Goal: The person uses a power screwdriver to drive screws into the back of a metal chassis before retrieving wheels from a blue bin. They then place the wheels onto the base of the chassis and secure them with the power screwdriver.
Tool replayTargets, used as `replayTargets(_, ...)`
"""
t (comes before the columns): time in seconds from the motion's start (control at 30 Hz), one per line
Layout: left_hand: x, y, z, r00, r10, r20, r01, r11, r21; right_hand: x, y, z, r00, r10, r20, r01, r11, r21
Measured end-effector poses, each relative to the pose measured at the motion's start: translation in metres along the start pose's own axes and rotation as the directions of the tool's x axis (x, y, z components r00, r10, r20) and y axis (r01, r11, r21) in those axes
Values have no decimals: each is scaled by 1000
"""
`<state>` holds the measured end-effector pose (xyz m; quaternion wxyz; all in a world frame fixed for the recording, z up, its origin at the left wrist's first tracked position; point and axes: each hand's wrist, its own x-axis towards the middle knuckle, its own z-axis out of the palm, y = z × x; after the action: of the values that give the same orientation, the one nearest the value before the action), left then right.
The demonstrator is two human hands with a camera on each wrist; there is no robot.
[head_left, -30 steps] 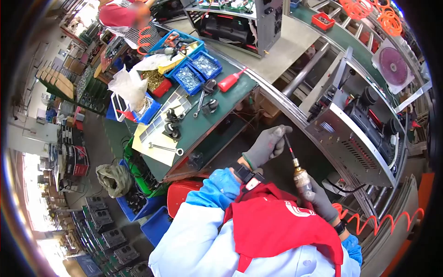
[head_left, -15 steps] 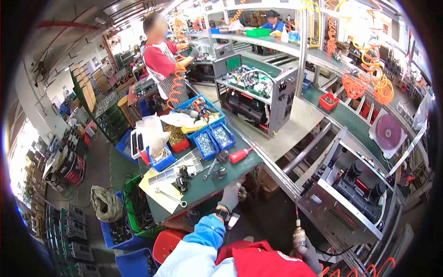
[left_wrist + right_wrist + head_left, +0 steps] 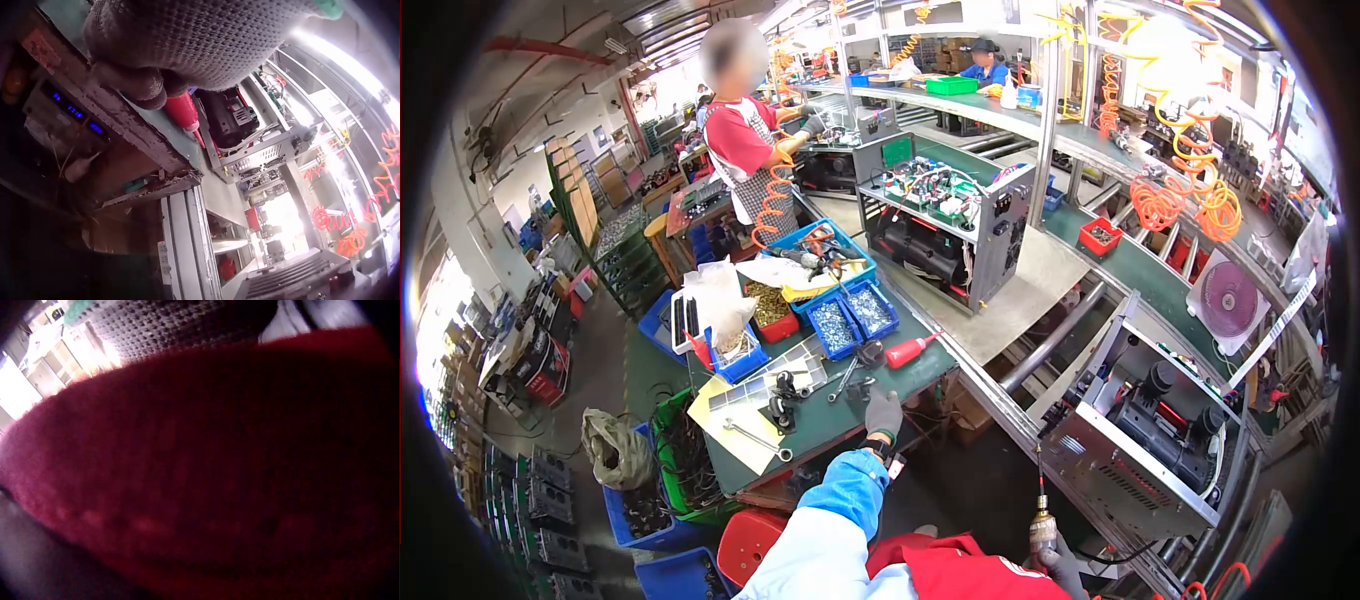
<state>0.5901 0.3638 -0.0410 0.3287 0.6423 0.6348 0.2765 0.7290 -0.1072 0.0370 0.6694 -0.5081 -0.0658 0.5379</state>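
Over the green table's front edge (image 3: pixel 825 445), my gloved left hand (image 3: pixel 883 412) reaches beside a black part (image 3: pixel 860 389); its fingertips are partly hidden in the head view. The left wrist view shows that hand (image 3: pixel 187 40) with loosely bent fingers and no object visible in them, a red bottle (image 3: pixel 181 111) behind. My right hand (image 3: pixel 1062 568) grips a power screwdriver (image 3: pixel 1043 528), its long bit pointing up beside the metal rail. Red cloth (image 3: pixel 200 469) covers most of the right wrist view, below part of the glove (image 3: pixel 181 325).
Blue bins of small hardware (image 3: pixel 833 328), a wrench (image 3: pixel 757 438) and more black parts (image 3: pixel 783 402) lie on the table. An opened metal unit (image 3: pixel 1135 455) stands at the right, another (image 3: pixel 945 225) behind. A person in a red shirt (image 3: pixel 740 135) stands at the back left.
My left hand has left the screwdriver bit and moved left to the table. The right hand still holds the screwdriver, now lower in view. The head view has tilted up.
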Motion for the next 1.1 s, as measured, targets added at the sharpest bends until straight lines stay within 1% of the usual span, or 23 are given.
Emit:
replayTargets(0.07, 1, 14, -9, 999, -12, 41, 11, 999, 30, 3, 6, -7, 1000, -14, 26, 14, 1000, 8)
replayTargets(0.1, 1, 19, -11, 999, -31, 36, 29, 998, 60, 4, 8, -10, 999, -22, 39, 21, 1000, 12)
replayTargets(0.23, 7, 23, -14, 995, -88, -53, 91, 994, 62, 0, 6, -10, 1000, -24, 11, 25, 999, -46)
replayTargets(0.33, 16, 14, -14, 994, -77, -75, 83, 993, 86, -3, 4, 0, 999, -33, -4, 33, 998, -47)
replayTargets(0.37, 20, 13, -16, 994, -90, -55, 95, 991, 97, -4, 3, 0, 1000, -32, 0, 31, 998, -55)
replayTargets(0.5, 21, 16, -23, 999, -52, -16, 54, 990, 133, -8, -2, 13, 999, -35, 15, 35, 999, -32)
replayTargets(0.57, 21, 17, -24, 999, -55, 0, 54, 987, 154, -5, -1, 7, 999, -6, 35, 7, 1000, -26)
replayTargets(0.6, 22, 13, -23, 999, -36, -5, 36, 987, 159, -5, 1, 5, 999, 10, 47, -10, 1000, -18)
replayTargets(0.67, 26, 12, -19, 1000, 5, -26, -1, 986, 167, -1, 7, 3, 1000, -12, 20, 13, 999, -29)
replayTargets(0.7, 26, 15, -21, 999, -30, 17, 26, 978, 208, 2, 9, 3, 1000, -24, 9, 24, 999, -33)
replayTargets(0.73, 28, 15, -20, 999, -27, 44, 16, 970, 241, 3, 10, 3, 999, -26, 29, 26, 1000, -14)
replayTargets(0.8, 30, 14, -17, 998, -35, 60, 18, 964, 265, 3, 12, 2, 998, -31, 60, 30, 999, 25)
replayTargets(0.93, 29, 19, -20, 995, -32, 92, 2, 950, 311, 4, 16, 2, 1000, -23, 4, 23, 1000, -2)
replayTargets(1.07, 35, 15, -18, 990, -23, 138, -25, 940, 339, 3, 15, 2, 999, 4, 44, -8, 997, 78)
replayTargets(1.1, 35, 14, -16, 988, -19, 152, -36, 936, 351, 3, 15, 0, 999, 7, 38, -10, 998, 62)
